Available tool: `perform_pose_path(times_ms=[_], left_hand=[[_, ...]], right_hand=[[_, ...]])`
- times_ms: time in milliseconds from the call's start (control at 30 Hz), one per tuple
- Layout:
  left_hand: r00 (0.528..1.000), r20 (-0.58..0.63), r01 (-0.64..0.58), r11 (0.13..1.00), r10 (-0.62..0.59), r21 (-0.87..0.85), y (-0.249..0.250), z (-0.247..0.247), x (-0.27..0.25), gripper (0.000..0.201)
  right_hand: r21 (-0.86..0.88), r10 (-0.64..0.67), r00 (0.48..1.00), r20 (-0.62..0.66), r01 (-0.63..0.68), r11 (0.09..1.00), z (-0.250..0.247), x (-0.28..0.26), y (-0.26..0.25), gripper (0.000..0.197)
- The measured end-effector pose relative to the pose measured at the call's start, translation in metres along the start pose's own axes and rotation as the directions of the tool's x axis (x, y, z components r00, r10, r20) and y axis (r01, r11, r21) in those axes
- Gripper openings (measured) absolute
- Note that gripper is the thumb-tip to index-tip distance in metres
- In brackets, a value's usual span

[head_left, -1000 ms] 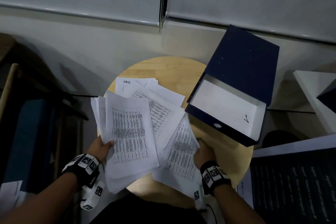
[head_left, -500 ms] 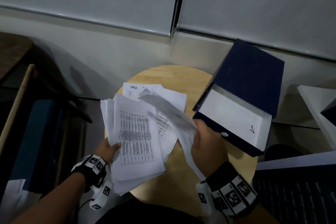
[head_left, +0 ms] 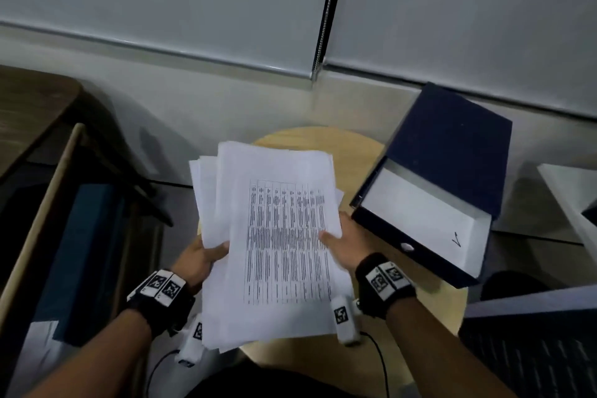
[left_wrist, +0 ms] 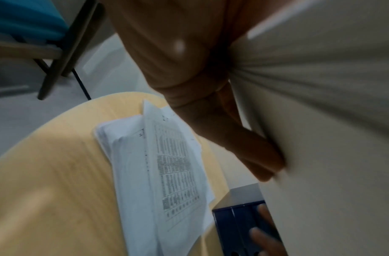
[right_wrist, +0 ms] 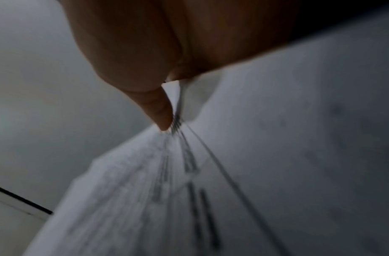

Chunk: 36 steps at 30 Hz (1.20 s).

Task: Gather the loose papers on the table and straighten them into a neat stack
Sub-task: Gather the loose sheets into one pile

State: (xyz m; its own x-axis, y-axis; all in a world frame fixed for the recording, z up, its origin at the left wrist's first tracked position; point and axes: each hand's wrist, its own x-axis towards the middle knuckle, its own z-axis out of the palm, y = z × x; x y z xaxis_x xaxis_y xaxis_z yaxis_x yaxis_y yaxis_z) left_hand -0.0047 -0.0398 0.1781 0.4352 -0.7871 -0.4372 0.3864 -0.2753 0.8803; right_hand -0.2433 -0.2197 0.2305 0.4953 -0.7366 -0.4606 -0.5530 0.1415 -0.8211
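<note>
A bundle of white printed papers [head_left: 274,236] is held up over the round wooden table [head_left: 326,145], its edges uneven. My left hand [head_left: 206,255] grips the bundle's left edge, thumb on top. My right hand [head_left: 339,242] pinches the right edge. In the left wrist view my fingers [left_wrist: 255,152] press under the held bundle [left_wrist: 320,121], and a few more sheets [left_wrist: 163,173] still lie on the table [left_wrist: 46,173]; the head view hides them. The right wrist view shows my thumb [right_wrist: 163,117] on the printed papers [right_wrist: 211,190].
An open dark blue box file [head_left: 452,155] sits on the table's right side, close to my right hand. A chair with a blue seat [head_left: 84,252] stands at the left. A wall with blinds is behind, and a dark panel [head_left: 533,355] lies at lower right.
My right hand lifted sheets off the table and joined them to the bundle in my left hand. Both hands now hold the bundle raised and nearer to me.
</note>
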Motion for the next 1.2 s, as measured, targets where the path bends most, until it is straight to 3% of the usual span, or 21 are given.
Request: perform_pose_path(times_ms=[167, 233, 300, 400, 500, 600, 667, 800, 1000, 1200], left_hand=[[0.994, 0.102, 0.047, 0.998, -0.042, -0.046, 0.017, 0.006, -0.010, 0.044], [0.992, 0.111, 0.060, 0.997, -0.053, -0.058, 0.016, 0.006, -0.011, 0.040], [0.989, 0.119, 0.093, 0.995, -0.087, -0.046, 0.013, 0.007, -0.009, 0.036], [0.980, 0.155, 0.115, 0.992, -0.121, 0.053, 0.004, 0.012, -0.003, 0.051], [0.974, 0.180, 0.122, 0.989, -0.136, 0.083, 0.001, 0.024, 0.001, 0.062], [0.972, 0.164, 0.137, 0.976, -0.165, 0.170, -0.004, 0.041, 0.006, 0.044], [0.977, 0.092, 0.165, 0.952, -0.194, 0.258, -0.013, 0.044, 0.016, 0.028], [0.956, -0.111, 0.292, 0.902, -0.271, 0.319, -0.036, 0.038, 0.041, 0.023], [0.915, -0.287, 0.384, 0.827, -0.282, 0.411, -0.048, 0.031, 0.074, 0.036], [0.812, -0.489, 0.493, 0.822, -0.318, 0.285, -0.048, 0.032, 0.113, 0.055]], right_hand=[[0.309, 0.162, 0.986, 0.029, -0.163, 0.937, 0.016, -0.003, 0.026, 0.082], [0.469, 0.194, 0.980, 0.037, -0.188, 0.863, 0.016, -0.009, 0.030, 0.071], [0.498, 0.208, 0.975, 0.073, -0.216, 0.840, 0.015, -0.020, 0.032, 0.052], [0.460, 0.220, 0.958, 0.185, -0.282, 0.842, 0.014, -0.030, 0.044, 0.049], [0.257, 0.158, 0.987, 0.029, -0.160, 0.953, 0.008, -0.032, 0.045, 0.037], [0.033, 0.074, 0.990, -0.119, -0.071, 0.997, 0.002, -0.035, 0.043, 0.035], [-0.017, 0.027, 0.976, -0.217, -0.032, 0.999, -0.001, -0.039, 0.038, 0.028], [-0.087, -0.058, 0.929, -0.365, 0.028, 0.996, -0.008, -0.052, 0.026, 0.021], [-0.054, -0.076, 0.893, -0.443, 0.058, 0.997, -0.023, -0.057, 0.016, 0.025], [-0.021, -0.069, 0.874, -0.481, 0.067, 0.998, -0.030, -0.049, 0.002, 0.025]])
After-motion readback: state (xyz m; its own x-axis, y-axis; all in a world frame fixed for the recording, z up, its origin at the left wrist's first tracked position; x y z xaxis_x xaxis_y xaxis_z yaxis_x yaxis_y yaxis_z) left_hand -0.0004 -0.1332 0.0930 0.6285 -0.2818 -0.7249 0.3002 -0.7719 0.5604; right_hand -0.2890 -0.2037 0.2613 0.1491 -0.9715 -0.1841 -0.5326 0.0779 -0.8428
